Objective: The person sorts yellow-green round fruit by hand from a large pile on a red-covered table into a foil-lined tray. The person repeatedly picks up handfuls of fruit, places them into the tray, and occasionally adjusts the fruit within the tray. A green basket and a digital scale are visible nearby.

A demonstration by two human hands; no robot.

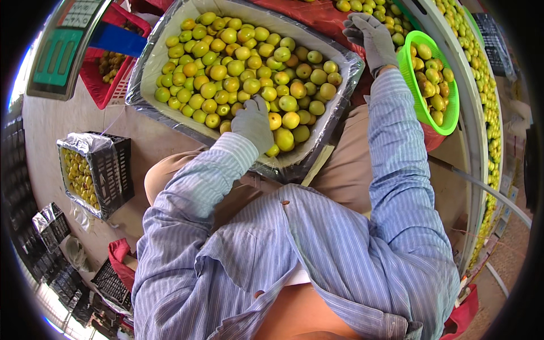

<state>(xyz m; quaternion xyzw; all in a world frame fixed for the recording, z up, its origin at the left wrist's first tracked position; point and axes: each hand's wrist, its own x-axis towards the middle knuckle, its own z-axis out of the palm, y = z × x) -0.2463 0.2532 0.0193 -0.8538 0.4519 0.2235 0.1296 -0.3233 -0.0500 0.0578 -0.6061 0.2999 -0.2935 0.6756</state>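
Observation:
A large crate (146, 91), lined with pale paper and edged in clear plastic film, stands before me, filled with small round green-yellow fruit (219, 72). My left hand (253, 125), in a grey glove, reaches down among the fruit near the crate's front side. Its fingertips touch the fruit; whether they grip one is hidden. Beyond the crate's right rim, my gloved right hand (374, 42) hovers over red sheeting (306, 12), its fingers apart and nothing visible in them. Close to that hand lie loose fruit (367, 6) and a bright green plastic basket (452, 100) of browner fruit.
A weighing scale display (57, 55) juts in at the upper left. Behind it is a red-lined basket (108, 80). A black crate of fruit (119, 174) stands on the floor to my left. Along the right runs a pale-rimmed sorting trough (478, 127) with fruit.

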